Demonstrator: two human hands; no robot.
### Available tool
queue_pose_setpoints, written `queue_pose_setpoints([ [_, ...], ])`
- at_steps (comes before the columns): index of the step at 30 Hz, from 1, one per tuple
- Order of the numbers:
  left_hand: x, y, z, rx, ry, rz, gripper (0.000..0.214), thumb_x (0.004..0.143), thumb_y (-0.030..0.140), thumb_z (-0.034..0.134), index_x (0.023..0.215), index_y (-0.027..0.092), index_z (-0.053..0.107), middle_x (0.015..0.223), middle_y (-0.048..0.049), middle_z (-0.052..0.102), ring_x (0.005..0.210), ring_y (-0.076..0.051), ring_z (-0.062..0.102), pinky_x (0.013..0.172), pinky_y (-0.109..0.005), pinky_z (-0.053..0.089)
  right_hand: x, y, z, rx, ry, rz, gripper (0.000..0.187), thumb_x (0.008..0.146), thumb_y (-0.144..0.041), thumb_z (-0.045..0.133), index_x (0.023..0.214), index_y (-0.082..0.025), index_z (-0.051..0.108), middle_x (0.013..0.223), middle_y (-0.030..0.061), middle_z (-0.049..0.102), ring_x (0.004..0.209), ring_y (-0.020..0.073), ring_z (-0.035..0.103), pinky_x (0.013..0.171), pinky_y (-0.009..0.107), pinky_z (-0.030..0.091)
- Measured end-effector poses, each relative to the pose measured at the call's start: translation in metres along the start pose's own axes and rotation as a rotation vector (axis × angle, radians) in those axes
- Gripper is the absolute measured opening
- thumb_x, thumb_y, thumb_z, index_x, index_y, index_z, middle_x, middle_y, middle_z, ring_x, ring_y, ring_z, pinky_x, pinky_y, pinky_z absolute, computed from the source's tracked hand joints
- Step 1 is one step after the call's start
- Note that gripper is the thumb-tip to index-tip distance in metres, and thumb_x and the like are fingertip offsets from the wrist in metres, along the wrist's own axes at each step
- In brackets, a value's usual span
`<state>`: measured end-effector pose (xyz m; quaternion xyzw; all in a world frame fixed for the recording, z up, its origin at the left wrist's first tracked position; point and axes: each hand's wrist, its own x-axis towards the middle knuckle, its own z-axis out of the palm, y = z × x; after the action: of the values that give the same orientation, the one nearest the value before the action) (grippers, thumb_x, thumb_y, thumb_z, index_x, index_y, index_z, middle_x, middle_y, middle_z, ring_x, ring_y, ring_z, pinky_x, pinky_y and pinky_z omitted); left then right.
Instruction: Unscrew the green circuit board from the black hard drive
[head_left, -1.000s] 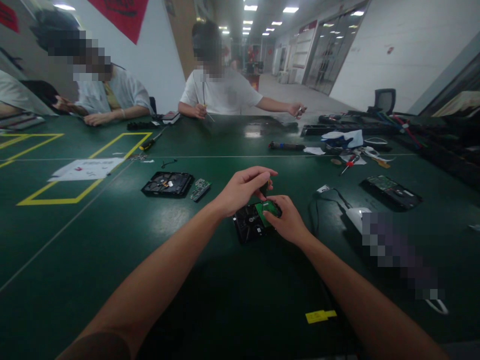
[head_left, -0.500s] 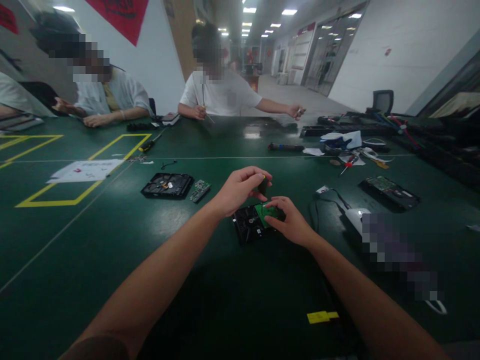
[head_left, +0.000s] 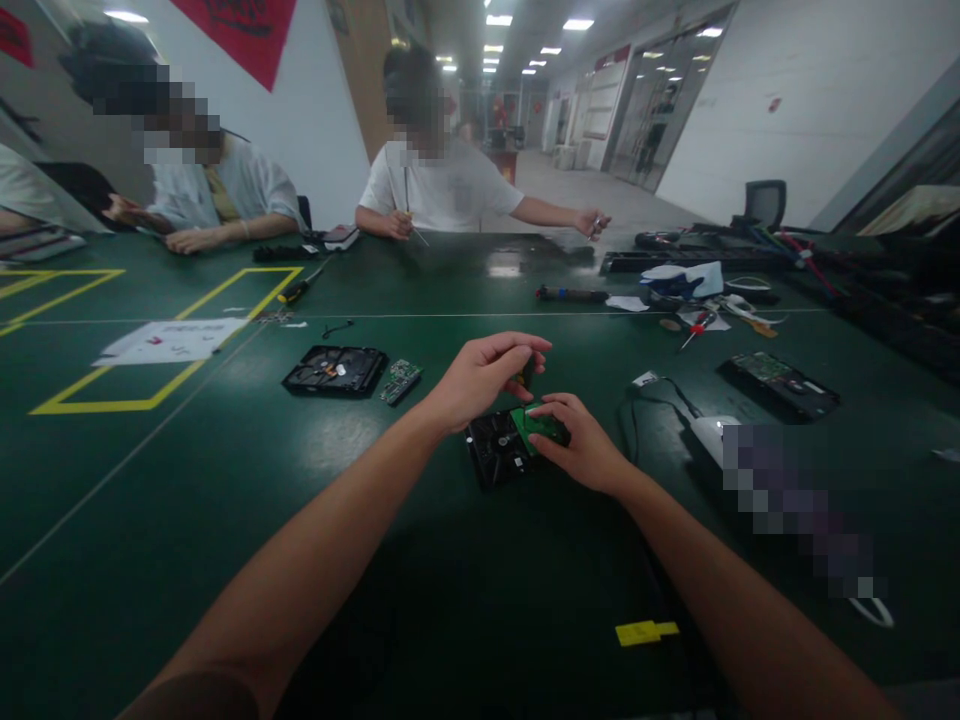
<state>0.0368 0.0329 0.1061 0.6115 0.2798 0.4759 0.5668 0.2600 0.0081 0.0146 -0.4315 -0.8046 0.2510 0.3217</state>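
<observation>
In the head view a black hard drive [head_left: 496, 452] with a green circuit board [head_left: 534, 428] lies on the table in front of me. My left hand [head_left: 487, 372] is closed around the short dark-and-yellow handle of a screwdriver [head_left: 528, 374], held upright above the drive. Its thin shaft points down at the board; the tip is hard to make out. My right hand [head_left: 574, 438] bends over the drive's right side, thumb and forefinger on the board near the shaft, steadying it. Its other fingers are partly hidden.
Left are another hard drive [head_left: 335, 371] and a loose circuit board [head_left: 401, 382]. A third drive [head_left: 780, 386], a cable [head_left: 634, 420] and a pixelated long object [head_left: 795, 500] lie right. A red screwdriver [head_left: 697, 328] lies farther back. Two people [head_left: 442, 190] sit opposite.
The fingers of my left hand have shifted on the screwdriver handle, with the forefinger reaching slightly farther right. My right hand and the drive stay in place.
</observation>
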Motion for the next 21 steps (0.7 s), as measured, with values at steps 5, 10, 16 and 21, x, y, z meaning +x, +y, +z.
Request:
queue_pose_setpoints([
  [5, 0.0009, -0.0026, 0.0002, -0.043, -0.008, -0.02, 0.027, 0.099, 0.032, 0.062, 0.117, 0.017, 0.076, 0.105, -0.0094, 0.069, 0.099, -0.018, 0.065, 0.071, -0.025, 0.059, -0.0007, 0.0028, 0.0009, -0.01, 0.001, -0.008, 0.03, 0.093, -0.031, 0.074, 0.123, -0.027, 0.071, 0.14, 0.0115, 0.055, 0.136, 0.0296, 0.057, 0.114, 0.051, 0.047],
  [10, 0.0009, -0.0022, -0.0016, -0.068, -0.034, -0.017, 0.027, 0.1, 0.029, 0.06, 0.119, 0.017, 0.075, 0.108, -0.0096, 0.069, 0.1, -0.018, 0.065, 0.072, -0.025, 0.059, -0.0009, 0.0018, 0.0008, -0.012, -0.003, -0.008, 0.03, 0.094, -0.032, 0.073, 0.123, -0.027, 0.07, 0.142, 0.012, 0.055, 0.136, 0.0299, 0.056, 0.114, 0.052, 0.047],
  [16, -0.0017, 0.001, -0.0015, 0.057, -0.069, 0.026, 0.027, 0.099, 0.032, 0.067, 0.119, 0.015, 0.072, 0.108, -0.0085, 0.069, 0.092, -0.015, 0.066, 0.074, -0.028, 0.064, -0.0007, 0.0019, 0.0022, -0.018, 0.012, -0.016, 0.03, 0.094, -0.031, 0.073, 0.123, -0.027, 0.07, 0.141, 0.0118, 0.055, 0.136, 0.0294, 0.057, 0.114, 0.051, 0.048],
  [21, -0.0018, -0.0001, 0.001, 0.046, -0.017, 0.04, 0.026, 0.094, 0.033, 0.075, 0.11, 0.014, 0.066, 0.107, -0.0103, 0.072, 0.095, -0.018, 0.069, 0.067, -0.025, 0.062, -0.0011, 0.0041, 0.0023, -0.029, 0.001, -0.016, 0.031, 0.094, -0.033, 0.073, 0.124, -0.028, 0.07, 0.141, 0.0116, 0.055, 0.136, 0.0292, 0.057, 0.114, 0.052, 0.047],
])
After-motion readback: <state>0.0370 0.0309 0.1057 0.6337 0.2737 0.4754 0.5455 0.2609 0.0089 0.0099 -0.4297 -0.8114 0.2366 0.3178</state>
